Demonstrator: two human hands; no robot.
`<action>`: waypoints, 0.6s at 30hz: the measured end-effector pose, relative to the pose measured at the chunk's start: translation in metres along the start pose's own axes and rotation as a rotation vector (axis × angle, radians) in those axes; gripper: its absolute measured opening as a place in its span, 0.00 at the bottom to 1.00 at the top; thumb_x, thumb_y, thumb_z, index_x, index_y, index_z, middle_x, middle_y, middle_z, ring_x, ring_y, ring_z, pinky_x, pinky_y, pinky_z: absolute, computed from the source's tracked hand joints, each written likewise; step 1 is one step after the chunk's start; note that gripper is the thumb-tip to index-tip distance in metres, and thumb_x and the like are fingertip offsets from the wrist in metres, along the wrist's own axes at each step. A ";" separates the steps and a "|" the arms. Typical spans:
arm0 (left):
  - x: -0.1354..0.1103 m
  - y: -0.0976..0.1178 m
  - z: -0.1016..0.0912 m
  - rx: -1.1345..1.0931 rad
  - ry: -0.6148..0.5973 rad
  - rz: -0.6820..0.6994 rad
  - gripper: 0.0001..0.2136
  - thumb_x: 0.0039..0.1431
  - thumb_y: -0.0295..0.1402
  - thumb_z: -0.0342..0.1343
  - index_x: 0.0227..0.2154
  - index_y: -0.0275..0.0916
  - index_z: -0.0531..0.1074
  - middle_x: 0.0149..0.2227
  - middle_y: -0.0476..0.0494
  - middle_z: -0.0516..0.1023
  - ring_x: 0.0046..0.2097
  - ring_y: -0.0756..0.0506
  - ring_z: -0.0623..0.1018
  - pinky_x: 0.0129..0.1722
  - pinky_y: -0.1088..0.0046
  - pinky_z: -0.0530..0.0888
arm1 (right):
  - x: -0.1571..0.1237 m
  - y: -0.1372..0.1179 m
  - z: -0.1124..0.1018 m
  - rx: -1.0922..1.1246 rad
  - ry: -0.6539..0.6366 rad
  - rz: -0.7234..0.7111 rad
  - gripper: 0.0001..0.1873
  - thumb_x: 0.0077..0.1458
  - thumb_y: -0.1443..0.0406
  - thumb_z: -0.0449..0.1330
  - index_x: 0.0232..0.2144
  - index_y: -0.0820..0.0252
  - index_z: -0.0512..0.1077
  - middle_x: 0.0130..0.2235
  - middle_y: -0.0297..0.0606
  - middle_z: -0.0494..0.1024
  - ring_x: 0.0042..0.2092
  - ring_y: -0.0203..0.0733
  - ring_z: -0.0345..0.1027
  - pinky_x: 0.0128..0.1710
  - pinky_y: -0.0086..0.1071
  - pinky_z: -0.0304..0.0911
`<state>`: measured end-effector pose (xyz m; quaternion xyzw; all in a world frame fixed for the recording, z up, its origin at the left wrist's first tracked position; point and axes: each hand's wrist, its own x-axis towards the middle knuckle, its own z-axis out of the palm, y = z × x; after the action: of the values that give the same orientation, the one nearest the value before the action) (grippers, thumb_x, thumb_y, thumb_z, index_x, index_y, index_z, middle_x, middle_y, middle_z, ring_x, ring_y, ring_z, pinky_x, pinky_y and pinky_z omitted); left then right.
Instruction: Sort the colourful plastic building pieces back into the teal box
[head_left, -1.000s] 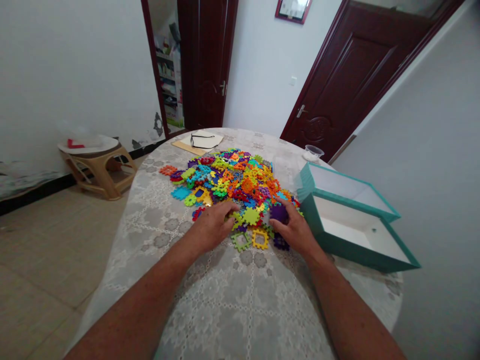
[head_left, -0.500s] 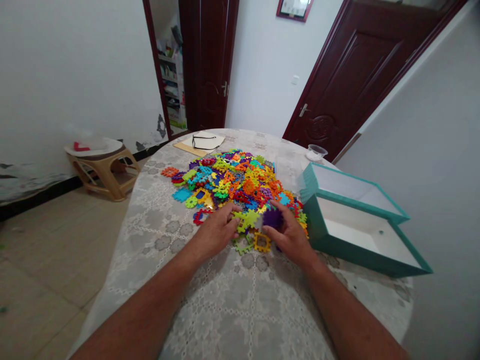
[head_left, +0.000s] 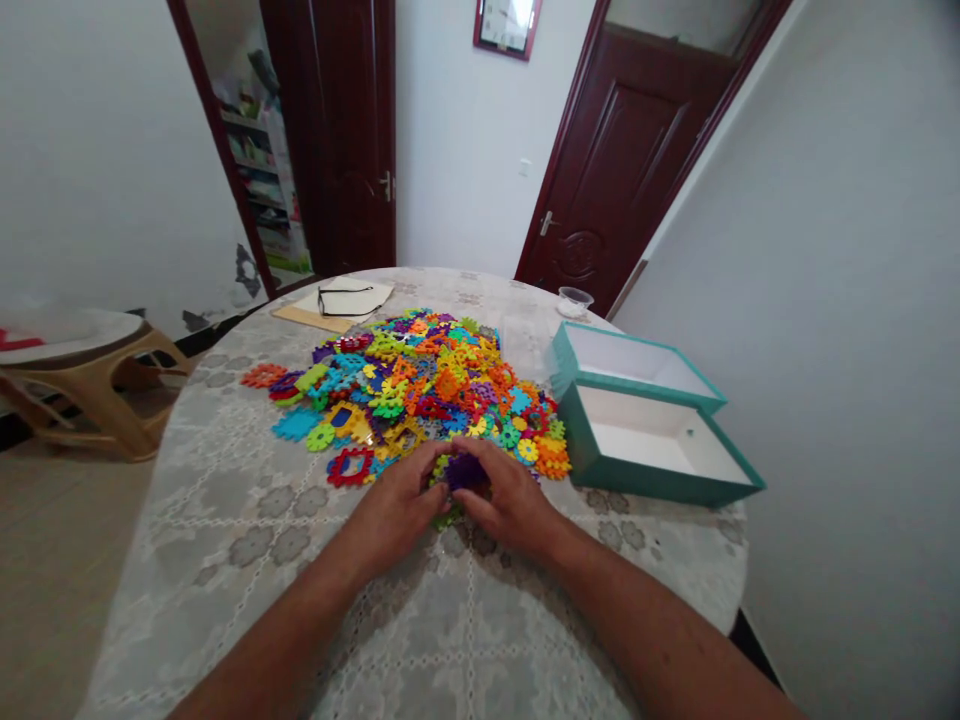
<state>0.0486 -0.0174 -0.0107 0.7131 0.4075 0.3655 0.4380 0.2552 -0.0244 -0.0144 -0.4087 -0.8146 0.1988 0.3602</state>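
My two hands meet at the near edge of a heap of colourful plastic interlocking pieces [head_left: 420, 375]. My right hand [head_left: 517, 500] is closed on a dark purple toothed square piece [head_left: 466, 472]. Opposite it, my left hand [head_left: 397, 505] has its thumb and fingers curled in, with fingertips close to the purple piece. Lime-green shows beside the left fingertips, apparently a toothed piece [head_left: 439, 468] in that grip, largely hidden by the fingers. A red square frame piece [head_left: 350, 467] lies left of my left hand.
A teal box [head_left: 660, 478] with a white inside stands right of the heap, a second teal-edged box part [head_left: 637, 345] behind it. Black glasses [head_left: 349, 302] lie on paper at the back left. A clear plastic bowl [head_left: 575, 300] is at the far edge.
My hands have come together, bringing the purple piece from the right toward my left hand. The lime-green piece is now mostly covered. The camera view has turned to the right.
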 end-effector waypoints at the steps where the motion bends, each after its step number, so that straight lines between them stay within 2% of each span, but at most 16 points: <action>1: 0.000 0.000 0.001 -0.001 0.013 -0.003 0.26 0.60 0.26 0.53 0.62 0.44 0.71 0.58 0.41 0.80 0.59 0.39 0.78 0.59 0.59 0.75 | 0.000 0.000 0.000 0.019 -0.012 0.012 0.37 0.58 0.70 0.64 0.68 0.51 0.63 0.63 0.43 0.74 0.63 0.47 0.70 0.65 0.44 0.65; 6: 0.000 0.002 0.000 -0.029 0.100 -0.080 0.26 0.62 0.32 0.55 0.64 0.42 0.69 0.57 0.38 0.81 0.59 0.36 0.79 0.60 0.56 0.74 | 0.001 -0.002 -0.002 0.092 -0.041 0.017 0.39 0.56 0.67 0.69 0.67 0.51 0.64 0.63 0.42 0.75 0.62 0.48 0.71 0.63 0.44 0.66; 12: 0.002 0.009 -0.009 -0.387 -0.031 -0.218 0.25 0.60 0.39 0.63 0.60 0.40 0.72 0.49 0.38 0.84 0.46 0.38 0.83 0.46 0.61 0.80 | 0.001 -0.007 -0.001 0.108 -0.043 -0.090 0.40 0.58 0.73 0.63 0.69 0.48 0.61 0.64 0.42 0.72 0.65 0.46 0.66 0.66 0.45 0.62; 15: 0.000 0.013 -0.012 -0.515 -0.030 -0.267 0.24 0.56 0.41 0.67 0.55 0.39 0.76 0.50 0.37 0.83 0.49 0.37 0.83 0.48 0.61 0.81 | 0.000 -0.009 0.000 0.096 -0.053 -0.116 0.41 0.57 0.75 0.62 0.69 0.48 0.61 0.64 0.43 0.71 0.65 0.47 0.65 0.67 0.46 0.61; 18: -0.003 0.014 -0.013 -0.567 -0.002 -0.278 0.22 0.58 0.43 0.67 0.53 0.40 0.78 0.52 0.36 0.82 0.53 0.36 0.81 0.50 0.59 0.81 | -0.001 -0.011 0.001 0.088 -0.069 -0.133 0.43 0.57 0.77 0.59 0.71 0.48 0.58 0.65 0.43 0.69 0.66 0.48 0.63 0.68 0.47 0.61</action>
<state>0.0393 -0.0200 0.0066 0.5003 0.3825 0.4002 0.6657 0.2490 -0.0319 -0.0084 -0.3306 -0.8423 0.2240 0.3620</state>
